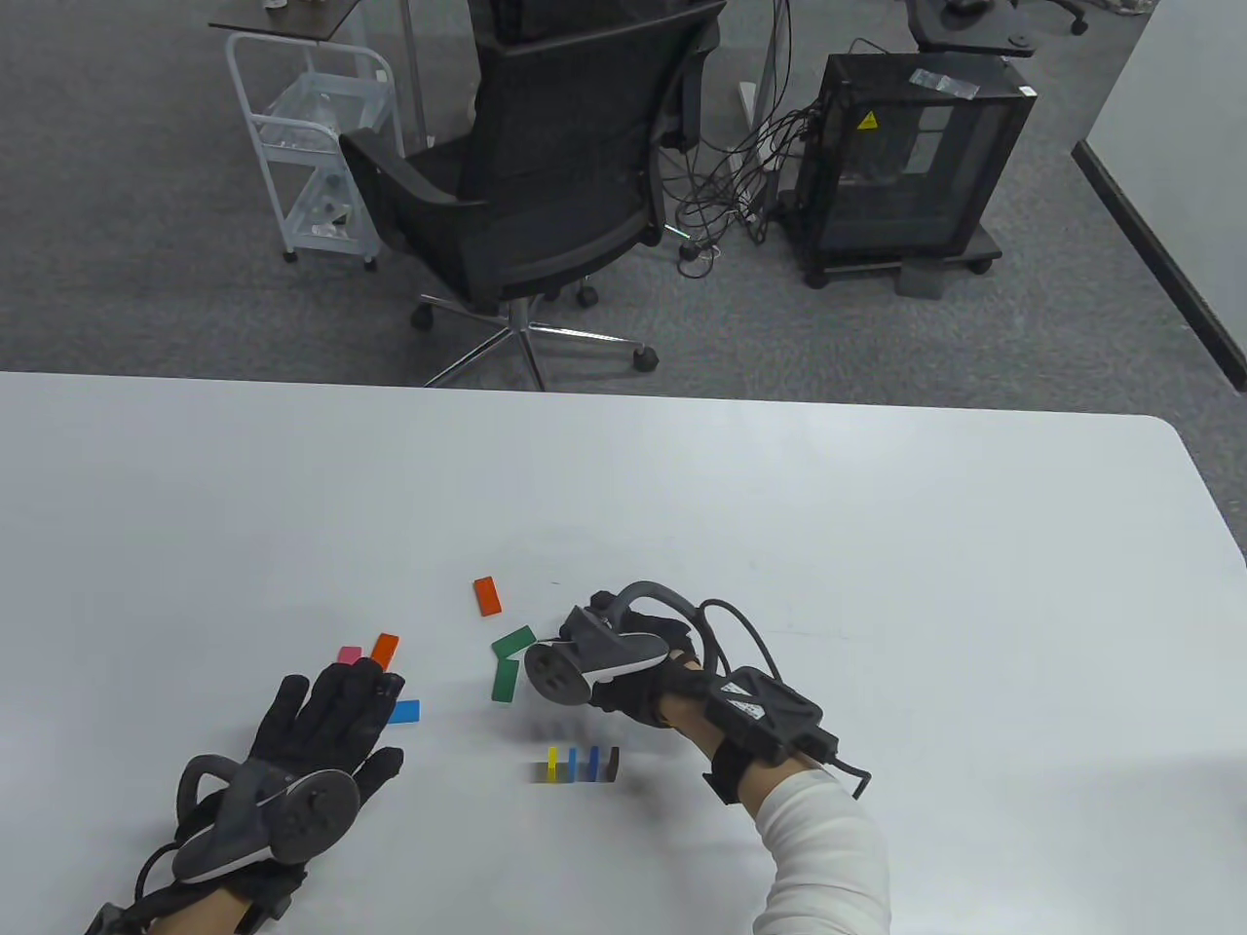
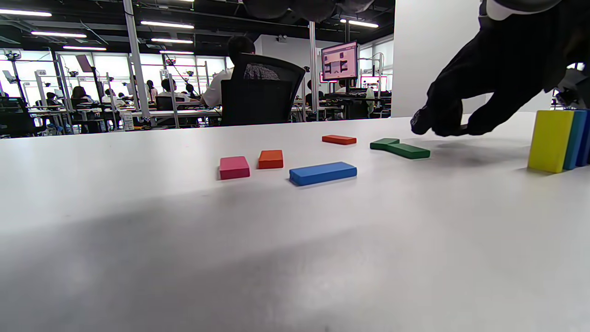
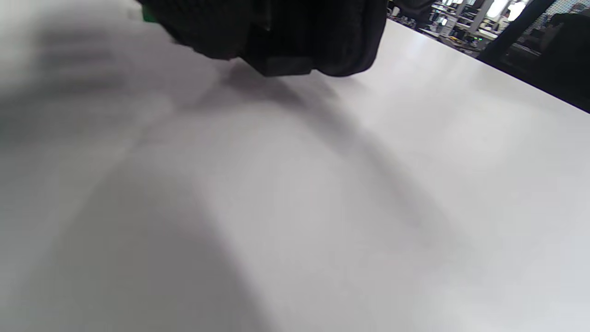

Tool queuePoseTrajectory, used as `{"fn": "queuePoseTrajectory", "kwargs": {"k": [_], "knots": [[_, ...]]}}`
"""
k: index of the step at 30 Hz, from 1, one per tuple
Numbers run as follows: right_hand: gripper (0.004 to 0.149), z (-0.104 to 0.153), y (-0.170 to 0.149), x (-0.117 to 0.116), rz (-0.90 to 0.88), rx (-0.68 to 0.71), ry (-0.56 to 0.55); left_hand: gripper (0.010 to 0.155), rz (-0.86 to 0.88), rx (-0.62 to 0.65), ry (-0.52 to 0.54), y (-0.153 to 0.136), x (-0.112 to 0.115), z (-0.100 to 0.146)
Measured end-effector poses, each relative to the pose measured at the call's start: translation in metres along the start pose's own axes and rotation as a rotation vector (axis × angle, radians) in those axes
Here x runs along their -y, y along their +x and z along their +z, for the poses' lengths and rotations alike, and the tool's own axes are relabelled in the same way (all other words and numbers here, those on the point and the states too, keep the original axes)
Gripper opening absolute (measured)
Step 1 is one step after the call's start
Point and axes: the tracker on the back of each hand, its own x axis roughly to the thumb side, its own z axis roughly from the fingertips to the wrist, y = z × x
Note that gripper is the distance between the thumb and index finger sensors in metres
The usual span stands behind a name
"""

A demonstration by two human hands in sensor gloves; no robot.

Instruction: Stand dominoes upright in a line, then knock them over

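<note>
Several dominoes stand upright in a short row near the front: yellow [image 1: 552,765], two blue [image 1: 582,765], black [image 1: 612,765]; the left wrist view shows the row's yellow end [image 2: 550,140]. My right hand [image 1: 609,682] hovers just behind the row, beside two flat green dominoes [image 1: 507,662], and pinches a dark domino [image 3: 281,62] low over the table. Its fingers [image 2: 445,117] curl round that piece. My left hand [image 1: 336,706] lies flat with straight fingers, and its tips are by the flat pink [image 1: 349,654], orange [image 1: 385,650] and blue [image 1: 404,712] dominoes.
An orange-red domino [image 1: 487,596] lies flat farther back. Beyond the white table's far edge [image 1: 623,394] stand a black office chair [image 1: 546,185], a white cart [image 1: 312,146] and a black cabinet [image 1: 906,166]. The table's right edge [image 1: 1213,506] is rounded.
</note>
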Motion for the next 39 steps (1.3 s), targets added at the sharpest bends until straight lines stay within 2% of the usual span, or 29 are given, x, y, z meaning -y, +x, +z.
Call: {"fn": "queuePoseTrajectory", "kwargs": {"k": [7, 15, 19, 27, 32, 39], "knots": [[0.053, 0.047, -0.018, 0.011, -0.126, -0.085, -0.097, 0.069, -0.005, 0.003, 0.002, 0.000, 0.000, 0.000], [0.048, 0.096, -0.012, 0.012, -0.243, -0.126, -0.223, 0.069, -0.005, -0.003, 0.005, -0.001, -0.001, 0.001], [0.045, 0.117, -0.006, 0.005, -0.332, -0.152, -0.285, 0.069, -0.012, 0.000, 0.006, 0.000, -0.001, 0.001], [0.044, 0.128, 0.007, -0.022, -0.415, -0.185, -0.300, 0.069, -0.019, 0.001, 0.008, 0.001, -0.001, 0.001], [0.064, 0.126, 0.012, -0.031, -0.426, -0.175, -0.282, 0.069, -0.021, -0.001, 0.000, 0.002, -0.001, 0.001], [0.066, 0.120, 0.018, -0.040, -0.411, -0.158, -0.253, 0.069, -0.023, 0.002, -0.009, 0.003, 0.000, 0.001]]}}
